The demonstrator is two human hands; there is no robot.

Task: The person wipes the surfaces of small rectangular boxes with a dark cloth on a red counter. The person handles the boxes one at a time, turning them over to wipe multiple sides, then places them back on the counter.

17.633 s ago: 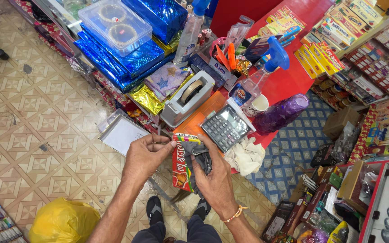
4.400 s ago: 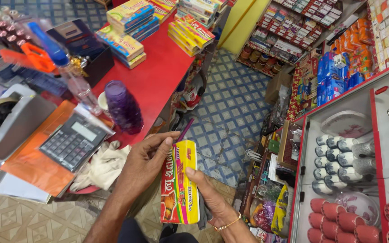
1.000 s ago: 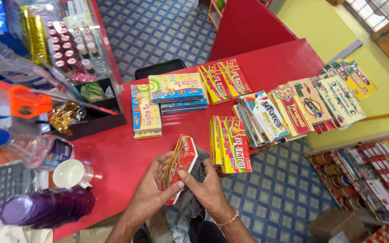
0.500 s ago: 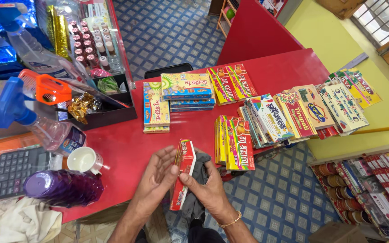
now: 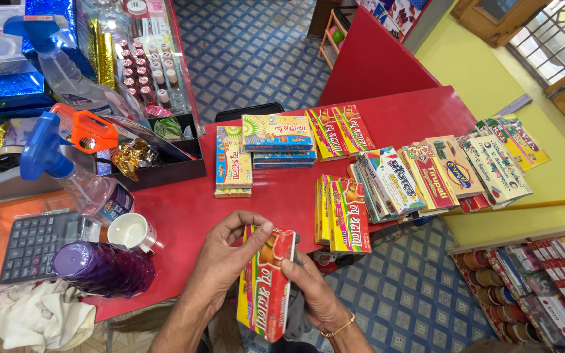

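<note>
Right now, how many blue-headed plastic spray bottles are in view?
2. One clear spray bottle with a blue trigger head lies at the counter's left, above the grey calculator; the second stands farther back, at top left. Others may be hidden.

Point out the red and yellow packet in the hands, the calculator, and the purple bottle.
red and yellow packet [image 5: 266,287], head view, middle of its front face.
calculator [image 5: 34,245], head view, on its keypad.
purple bottle [image 5: 102,268], head view, middle of its body, lying on its side.
</note>
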